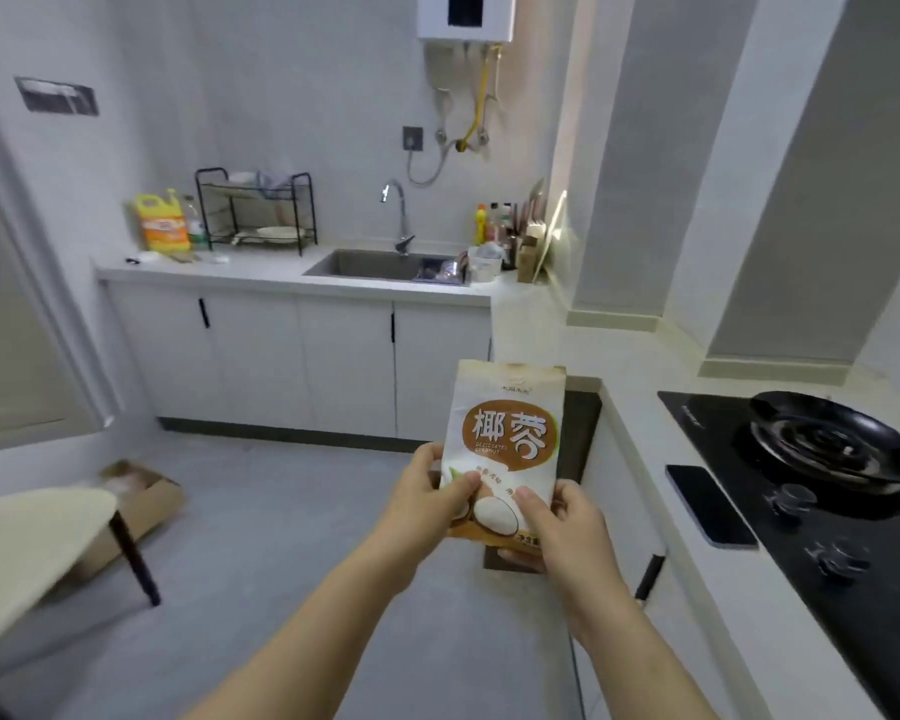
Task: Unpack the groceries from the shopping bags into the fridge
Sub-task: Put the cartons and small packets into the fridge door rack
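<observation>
I held the packet of desiccated coconut (505,444) upright in front of me, over the grey floor (292,537), just left of the corner of the right table (640,423). Its brown and white front faced me. My left hand (427,496) pinched its lower left edge, thumb on the front and fingers curled behind. My right hand (562,527) gripped the lower right corner the same way, thumb on the front, fingers wrapped under the bottom edge. Both hands were closed on the packet, near each other but not touching.

On the right table lay a black hob (853,589) with a dark pan (827,439) on its far burner, and a phone (710,506) lay face up at the hob's left edge.

Along the far wall ran the far table (261,275) with a steel sink (365,262) set into it and a tap (398,210) above. To the left of the sink stood a black dish rack (258,210), with a yellow jug (162,223) just beside it.

At my lower left was a small cream table (32,537) on dark legs, and behind it an open cardboard box (141,506) sat on the floor
</observation>
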`<action>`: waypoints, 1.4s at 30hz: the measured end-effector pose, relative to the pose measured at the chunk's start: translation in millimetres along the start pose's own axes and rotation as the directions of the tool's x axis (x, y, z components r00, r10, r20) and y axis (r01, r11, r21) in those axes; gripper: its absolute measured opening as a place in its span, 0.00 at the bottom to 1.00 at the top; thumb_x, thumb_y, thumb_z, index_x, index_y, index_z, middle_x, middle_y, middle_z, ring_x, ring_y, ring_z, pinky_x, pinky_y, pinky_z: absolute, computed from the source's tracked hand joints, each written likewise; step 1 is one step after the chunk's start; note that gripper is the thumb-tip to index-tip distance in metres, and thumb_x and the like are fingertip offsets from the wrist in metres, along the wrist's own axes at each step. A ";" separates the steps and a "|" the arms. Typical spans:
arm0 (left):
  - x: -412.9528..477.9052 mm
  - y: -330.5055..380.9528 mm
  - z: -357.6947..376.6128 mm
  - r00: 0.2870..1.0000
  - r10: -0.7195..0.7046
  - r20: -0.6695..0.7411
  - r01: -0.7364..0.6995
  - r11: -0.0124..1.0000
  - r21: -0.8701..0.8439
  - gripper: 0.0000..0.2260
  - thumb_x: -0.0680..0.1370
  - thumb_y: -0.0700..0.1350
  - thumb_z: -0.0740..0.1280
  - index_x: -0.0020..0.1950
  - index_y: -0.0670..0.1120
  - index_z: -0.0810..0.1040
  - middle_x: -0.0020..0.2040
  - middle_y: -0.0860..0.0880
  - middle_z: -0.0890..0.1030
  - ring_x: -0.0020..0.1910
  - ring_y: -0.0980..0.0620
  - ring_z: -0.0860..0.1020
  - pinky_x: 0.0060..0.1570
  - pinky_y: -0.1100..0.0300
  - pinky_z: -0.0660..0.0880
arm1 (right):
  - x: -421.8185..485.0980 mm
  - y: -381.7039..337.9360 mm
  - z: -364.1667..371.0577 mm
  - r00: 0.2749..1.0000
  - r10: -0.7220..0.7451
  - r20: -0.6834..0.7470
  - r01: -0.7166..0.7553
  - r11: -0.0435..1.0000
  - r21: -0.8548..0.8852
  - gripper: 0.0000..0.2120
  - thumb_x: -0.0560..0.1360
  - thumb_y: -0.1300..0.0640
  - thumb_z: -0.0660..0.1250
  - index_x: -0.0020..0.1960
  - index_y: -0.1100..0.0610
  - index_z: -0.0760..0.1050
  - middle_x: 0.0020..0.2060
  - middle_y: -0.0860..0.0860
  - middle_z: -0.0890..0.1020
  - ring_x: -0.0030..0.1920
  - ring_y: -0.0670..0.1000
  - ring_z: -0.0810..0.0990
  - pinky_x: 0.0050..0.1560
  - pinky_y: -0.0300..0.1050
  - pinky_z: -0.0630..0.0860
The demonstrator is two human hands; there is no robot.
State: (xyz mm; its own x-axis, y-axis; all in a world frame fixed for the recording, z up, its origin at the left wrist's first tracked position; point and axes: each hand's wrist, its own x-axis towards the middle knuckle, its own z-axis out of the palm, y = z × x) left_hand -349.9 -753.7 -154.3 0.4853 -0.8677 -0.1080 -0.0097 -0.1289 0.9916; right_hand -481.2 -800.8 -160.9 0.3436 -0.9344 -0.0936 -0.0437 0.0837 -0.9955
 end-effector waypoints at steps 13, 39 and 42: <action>-106.8 6.1 -174.6 0.822 0.061 -0.567 -0.085 0.996 -0.017 0.12 0.78 0.45 0.65 0.61 0.54 0.73 0.53 0.49 0.80 0.48 0.53 0.80 0.39 0.65 0.78 | -49.0 -28.2 180.3 0.798 -0.079 0.597 0.075 0.997 0.031 0.03 0.77 0.57 0.64 0.50 0.54 0.72 0.45 0.51 0.81 0.43 0.50 0.82 0.34 0.41 0.79; -242.9 122.7 -500.3 0.386 0.447 -0.807 -0.356 0.879 0.317 0.08 0.79 0.45 0.63 0.57 0.53 0.68 0.50 0.52 0.79 0.47 0.57 0.78 0.43 0.64 0.75 | -192.8 -178.9 505.5 0.416 -0.592 0.690 0.488 0.786 0.379 0.04 0.76 0.57 0.66 0.45 0.50 0.72 0.43 0.49 0.82 0.44 0.49 0.82 0.37 0.42 0.80; -254.1 143.3 -548.1 0.384 0.513 -0.768 -0.353 0.850 0.392 0.08 0.79 0.45 0.62 0.57 0.52 0.68 0.50 0.52 0.79 0.44 0.58 0.78 0.37 0.67 0.74 | -210.3 -199.3 544.6 0.407 -0.658 0.634 0.556 0.729 0.399 0.05 0.75 0.57 0.67 0.44 0.48 0.73 0.43 0.48 0.82 0.44 0.48 0.81 0.43 0.43 0.79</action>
State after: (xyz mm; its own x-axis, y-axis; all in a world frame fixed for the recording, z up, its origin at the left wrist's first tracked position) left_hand 4.6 -288.5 54.1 0.8525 -0.0303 0.5219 -0.5219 0.0087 0.8530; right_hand -33.9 -432.4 50.6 0.7634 -0.2156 0.6088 0.5338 -0.3200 -0.7827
